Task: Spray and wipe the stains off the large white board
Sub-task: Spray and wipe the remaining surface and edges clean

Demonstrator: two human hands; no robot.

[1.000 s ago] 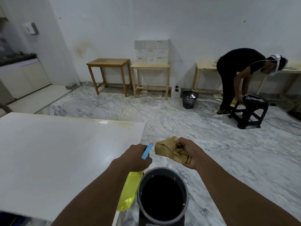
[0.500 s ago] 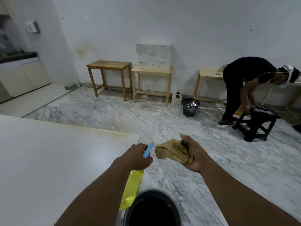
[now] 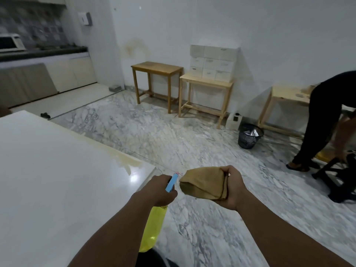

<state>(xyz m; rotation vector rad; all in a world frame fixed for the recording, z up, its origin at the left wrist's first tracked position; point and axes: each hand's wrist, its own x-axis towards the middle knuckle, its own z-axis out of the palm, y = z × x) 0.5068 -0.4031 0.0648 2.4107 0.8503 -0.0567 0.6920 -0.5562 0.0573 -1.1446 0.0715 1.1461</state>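
Ahead of you a brown wooden table (image 3: 157, 67) stands beside a pale worktop (image 3: 207, 81) stacked with white boxes (image 3: 212, 62). To your right, a black mesh wastebasket (image 3: 249, 136) sits on the marble floor (image 3: 173, 135) near a person (image 3: 327, 105) bent over a black stool (image 3: 339, 178).

Marble floor (image 3: 192, 143) bearing dark table (image 3: 157, 67), pale table (image 3: 206, 81), black bin (image 3: 249, 136), white boxes (image 3: 212, 62) stacked on pale table

Board (image 3: 57, 180) top bare, open to reach; only stain (image 3: 127, 160) at far edge
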